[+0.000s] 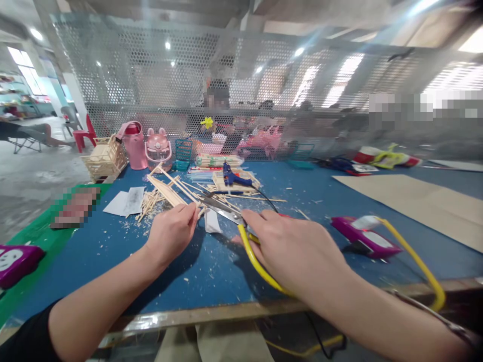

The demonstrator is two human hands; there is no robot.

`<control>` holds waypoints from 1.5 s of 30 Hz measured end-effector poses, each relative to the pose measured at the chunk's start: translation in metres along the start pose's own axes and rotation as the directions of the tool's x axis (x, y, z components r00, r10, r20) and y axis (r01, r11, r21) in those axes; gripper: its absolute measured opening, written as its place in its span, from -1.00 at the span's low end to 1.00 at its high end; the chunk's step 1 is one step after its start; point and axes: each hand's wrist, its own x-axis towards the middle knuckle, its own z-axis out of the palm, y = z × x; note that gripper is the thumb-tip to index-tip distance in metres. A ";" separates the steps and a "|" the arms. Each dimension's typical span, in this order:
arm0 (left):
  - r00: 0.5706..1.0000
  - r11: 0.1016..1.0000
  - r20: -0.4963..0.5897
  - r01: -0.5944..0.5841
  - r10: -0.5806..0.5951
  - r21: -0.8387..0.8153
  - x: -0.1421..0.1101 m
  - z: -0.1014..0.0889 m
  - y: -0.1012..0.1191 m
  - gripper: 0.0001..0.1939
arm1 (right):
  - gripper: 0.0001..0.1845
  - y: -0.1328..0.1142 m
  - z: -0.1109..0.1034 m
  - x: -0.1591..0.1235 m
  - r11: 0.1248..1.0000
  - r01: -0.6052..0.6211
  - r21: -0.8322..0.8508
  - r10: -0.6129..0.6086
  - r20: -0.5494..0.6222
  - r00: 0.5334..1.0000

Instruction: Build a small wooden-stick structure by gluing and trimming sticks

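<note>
My left hand [171, 232] is closed around several thin wooden sticks [176, 182], which point up and away to the left. In my right hand [289, 244] is a pair of scissors [226, 213] with yellow handles. Its blades reach left to the near ends of the sticks, just beside my left fingers; whether they touch the wood I cannot tell. Short cut sticks [150, 205] lie in a heap behind my left hand. A small white paper [212, 221] lies under the blades.
A blue glue gun [234, 177] rests on a wooden stick frame at the back. Behind the heap stand a pink bottle [135, 146], a clear pink-lidded jug [157, 146] and a wooden stick model [105, 158]. A purple power strip [366, 239] and brown cardboard [415, 203] are at right.
</note>
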 end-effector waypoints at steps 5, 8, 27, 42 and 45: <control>1.000 1.000 0.009 0.004 -0.004 -0.020 -0.001 0.000 -0.001 -0.70 | -0.78 -0.001 -0.002 0.002 0.999 0.035 -0.005 -0.035 0.033 0.999; 1.000 0.999 0.016 0.007 -0.007 -0.033 -0.001 0.000 -0.001 -0.69 | -0.77 0.004 0.000 0.007 0.998 0.039 0.040 -0.042 0.051 0.998; 0.804 0.237 0.199 0.385 -0.560 -0.892 0.005 0.011 -0.019 -0.63 | -0.50 -0.003 0.099 0.091 -0.461 -0.121 0.879 0.179 0.226 0.958; 0.939 0.708 0.042 0.287 -0.342 -0.645 0.002 0.011 -0.024 -0.76 | -0.59 -0.008 0.100 0.091 -0.742 0.046 0.669 0.290 0.259 0.921; 0.925 0.690 0.094 0.340 -0.369 -0.639 0.004 0.011 -0.024 -0.70 | -0.53 -0.006 0.104 0.092 -0.689 0.164 0.706 0.432 0.219 0.875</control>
